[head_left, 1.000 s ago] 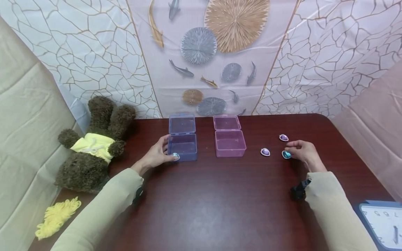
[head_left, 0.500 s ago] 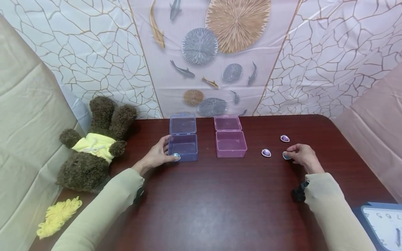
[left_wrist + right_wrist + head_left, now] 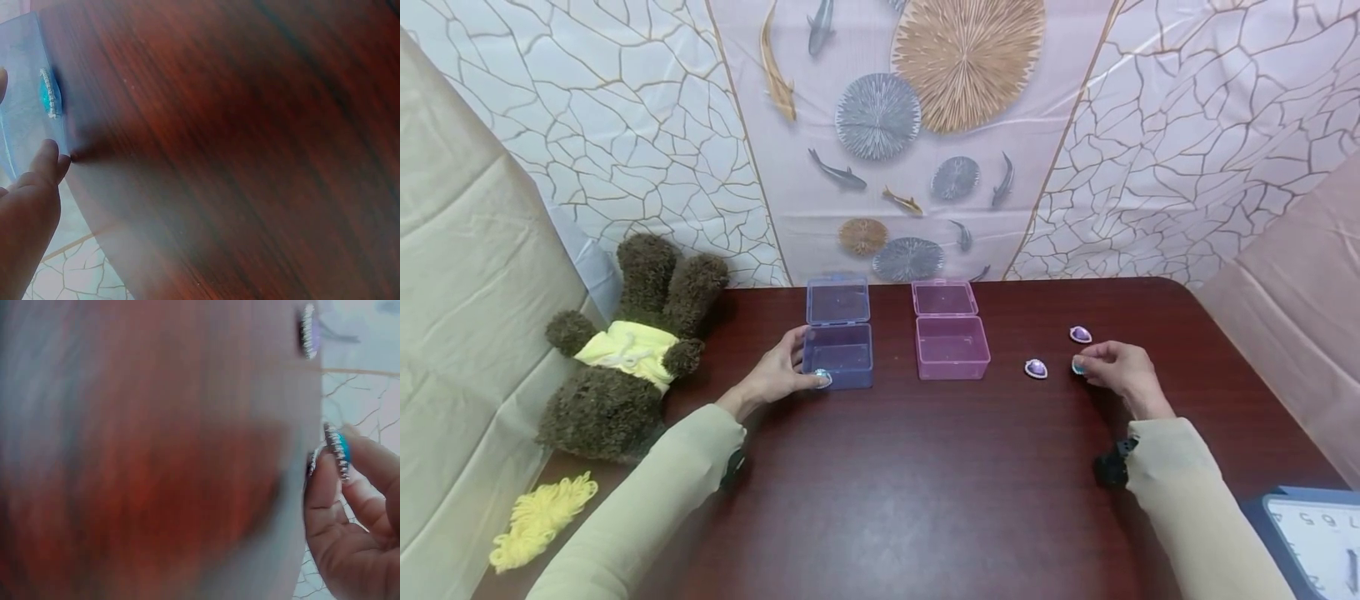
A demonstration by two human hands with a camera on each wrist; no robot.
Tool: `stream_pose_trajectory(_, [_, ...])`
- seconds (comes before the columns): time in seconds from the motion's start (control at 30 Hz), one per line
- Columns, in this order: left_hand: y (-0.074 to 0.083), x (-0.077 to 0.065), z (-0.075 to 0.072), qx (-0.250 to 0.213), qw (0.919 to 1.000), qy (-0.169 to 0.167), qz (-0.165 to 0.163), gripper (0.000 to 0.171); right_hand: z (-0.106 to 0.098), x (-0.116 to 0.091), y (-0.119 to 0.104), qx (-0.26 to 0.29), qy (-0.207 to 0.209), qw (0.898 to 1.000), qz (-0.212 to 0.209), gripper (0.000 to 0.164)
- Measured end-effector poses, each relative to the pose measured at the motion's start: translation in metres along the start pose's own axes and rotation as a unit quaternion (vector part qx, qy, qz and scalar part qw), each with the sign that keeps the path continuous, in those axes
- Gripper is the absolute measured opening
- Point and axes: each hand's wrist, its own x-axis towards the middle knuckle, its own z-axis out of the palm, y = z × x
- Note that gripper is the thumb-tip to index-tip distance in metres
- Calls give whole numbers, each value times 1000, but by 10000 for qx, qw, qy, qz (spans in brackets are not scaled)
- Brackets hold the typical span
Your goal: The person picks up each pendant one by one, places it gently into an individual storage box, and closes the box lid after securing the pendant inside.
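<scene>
My left hand [image 3: 775, 372] holds the left side of a clear blue plastic box [image 3: 854, 379], thumb at the front, fingers at the side. A teal gem with a beaded rim [image 3: 49, 94] shows at the box's front by the thumb, its lid standing open behind. At the right, my right hand [image 3: 1126, 373] pinches another teal gem [image 3: 343, 450] between thumb and fingers, low over the table. Two purple gems [image 3: 1036, 368] with pale rims lie nearby on the table. One is left of the right hand; the farther purple gem [image 3: 1080, 334] is just beyond it.
An open pink box [image 3: 953, 370] stands right of the blue one. A brown plush toy [image 3: 602, 408] in yellow clothing and yellow yarn [image 3: 542, 521] lie at the left. A blue-framed white board [image 3: 1318, 537] sits at the right front; patterned cloth [image 3: 880, 183] hangs behind the table.
My right hand has taken up the teal gem, which now tilts between its fingertips. My left hand has stayed at the blue box. The view has shifted slightly.
</scene>
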Motion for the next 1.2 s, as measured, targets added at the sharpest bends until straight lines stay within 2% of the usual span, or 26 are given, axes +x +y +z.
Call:
stream_pose_trajectory(0.13, [1, 0, 0, 47, 10000, 19, -43, 93, 3, 2, -18, 688, 284, 9962, -460, 32])
stream_pose_trajectory(0.27, [0, 0, -1, 60, 10000, 23, -48, 94, 15, 3, -56, 1258, 284, 9870, -963, 35])
stream_pose_trajectory(0.3, [0, 0, -1, 50, 10000, 2, -43, 94, 21, 3, -67, 1365, 225, 9850, -1028, 38])
stream_pose_trajectory(0.33, [1, 1, -1, 76, 10000, -17, -34, 94, 27, 13, -68, 1723, -29, 9775, -1217, 38])
stream_pose_trajectory(0.47, [1, 3, 0, 80, 9999, -120, -15, 95, 62, 13, -111, 1720, -494, 9727, -1475, 41])
stream_pose_trajectory(0.53, [1, 3, -1, 145, 9999, -77, -51, 95, 87, 15, -128, 1857, -812, 9656, -1632, 36])
stream_pose_trajectory(0.57, [0, 3, -1, 126, 9999, -64, -65, 95, 100, 3, -147, 1609, -751, 9712, -1589, 37])
stream_pose_trajectory(0.67, [-2, 2, -3, 156, 9998, -20, -115, 95, 143, 1, -167, 1902, -1132, 9615, -1630, 29])
stream_pose_trajectory(0.8, [-3, 2, -3, 99, 9998, -62, -143, 96, 192, -4, -183, 2163, -1474, 9543, -1441, 24])
stream_pose_trajectory(0.87, [-3, 2, -3, 52, 9998, -69, -163, 96, 211, -5, -187, 2124, -1611, 9550, -1301, 23])
stream_pose_trajectory(1.0, [-2, 1, -3, 77, 9999, -86, -98, 94, 238, -7, -193, 1843, -1898, 9575, -1154, 20])
stream_pose_trajectory(1.2, [-2, -1, -5, 268, 9994, -117, 169, 95, 257, -8, -199, 1390, -2161, 9626, -855, 21])
